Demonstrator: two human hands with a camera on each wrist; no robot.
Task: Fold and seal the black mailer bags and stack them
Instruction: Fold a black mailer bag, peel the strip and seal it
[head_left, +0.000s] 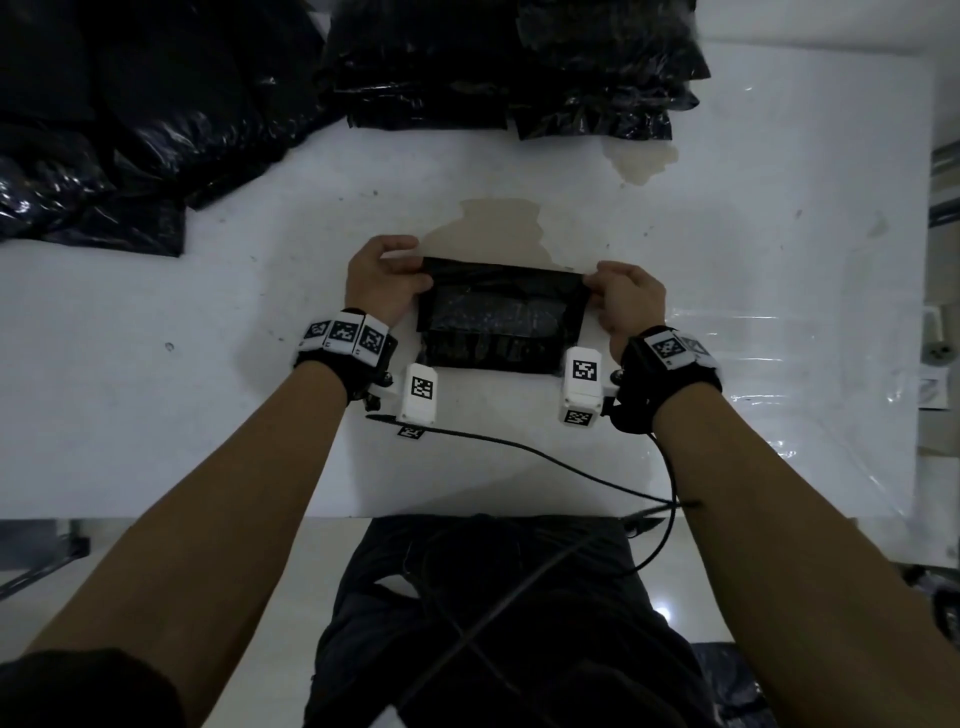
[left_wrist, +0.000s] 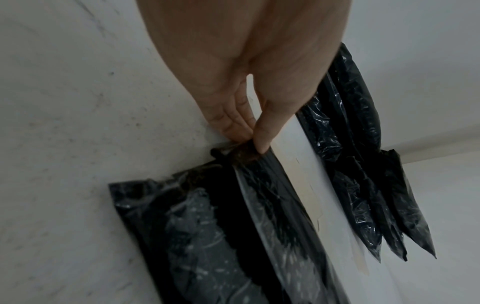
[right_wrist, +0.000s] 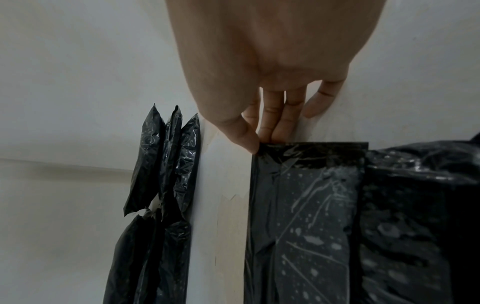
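The left hand (head_left: 383, 280) pinches the far left corner of the black mailer bag (head_left: 498, 319) between thumb and fingertips (left_wrist: 237, 131), and the right hand (head_left: 626, 301) pinches the far right corner the same way, thumb against fingers (right_wrist: 275, 123). The bag's far edge, its flap, is held taut between the two hands; its body lies flat on the white table (head_left: 208, 374), near edge toward the person. Bare tabletop lies on both sides of the bag and beyond it. Stacks of filled black bags (head_left: 514, 67) sit along the table's far edge, well apart, and a looser heap (head_left: 130, 119) fills the far left corner
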